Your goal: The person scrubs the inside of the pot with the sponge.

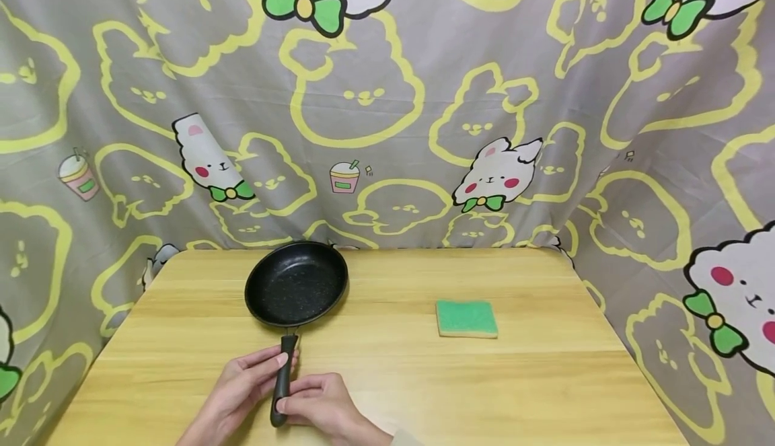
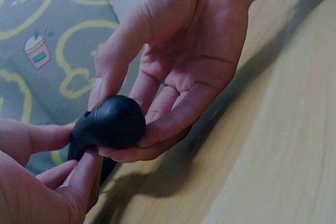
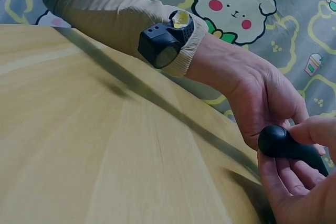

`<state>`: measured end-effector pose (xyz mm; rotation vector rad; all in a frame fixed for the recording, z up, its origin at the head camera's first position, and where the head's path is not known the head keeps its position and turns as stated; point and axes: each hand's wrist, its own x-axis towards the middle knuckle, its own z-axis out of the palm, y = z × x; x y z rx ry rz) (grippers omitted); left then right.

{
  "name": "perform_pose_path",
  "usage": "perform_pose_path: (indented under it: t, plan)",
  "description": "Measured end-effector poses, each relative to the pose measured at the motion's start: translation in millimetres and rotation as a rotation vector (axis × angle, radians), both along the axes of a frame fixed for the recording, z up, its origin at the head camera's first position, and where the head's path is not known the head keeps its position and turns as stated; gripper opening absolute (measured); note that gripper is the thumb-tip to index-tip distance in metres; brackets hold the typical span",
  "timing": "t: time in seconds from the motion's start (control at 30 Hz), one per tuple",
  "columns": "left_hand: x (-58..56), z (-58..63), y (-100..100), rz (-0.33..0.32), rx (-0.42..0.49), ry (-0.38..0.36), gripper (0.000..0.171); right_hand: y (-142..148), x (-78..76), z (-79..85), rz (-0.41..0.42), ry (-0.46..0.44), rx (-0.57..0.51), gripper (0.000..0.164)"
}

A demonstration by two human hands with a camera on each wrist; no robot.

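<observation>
A black frying pan (image 1: 297,284) is at the left half of the table, its bowl away from me and its handle (image 1: 282,382) toward me. My left hand (image 1: 245,382) holds the handle near the pan, thumb on top. Nearer the handle's end, my right hand (image 1: 323,405) pinches it between thumb and fingers. In the left wrist view, the rounded handle end (image 2: 121,121) sits between both hands. The right wrist view shows the handle (image 3: 289,148) held above the tabletop. A green-topped sponge (image 1: 466,318) lies to the right, apart from both hands.
The wooden table (image 1: 545,379) has a light grain. Behind it and along both sides hangs a grey curtain (image 1: 387,163) printed with cartoon animals. The pan's far rim overlaps the table's back edge in the head view.
</observation>
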<state>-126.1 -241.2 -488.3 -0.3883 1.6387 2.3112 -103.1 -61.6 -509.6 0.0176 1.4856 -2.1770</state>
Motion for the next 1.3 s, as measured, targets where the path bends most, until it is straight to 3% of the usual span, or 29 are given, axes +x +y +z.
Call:
perform_pose_path:
  t: [0.53, 0.87, 1.3]
  plan:
    - [4.5, -4.1, 53, -0.014, 0.032, 0.007, 0.059, 56, 7.4, -3.1, 0.032, 0.025, 0.001, 0.021]
    - [6.8, -4.8, 80, -0.08, 0.077, 0.028, 0.058, 85, 13.0, -2.3, 0.03, 0.026, 0.063, 0.023]
    - [10.8, -6.9, 110, -0.098, 0.082, 0.029, 0.053, 116, 20.5, -4.4, 0.029, 0.021, 0.17, 0.023]
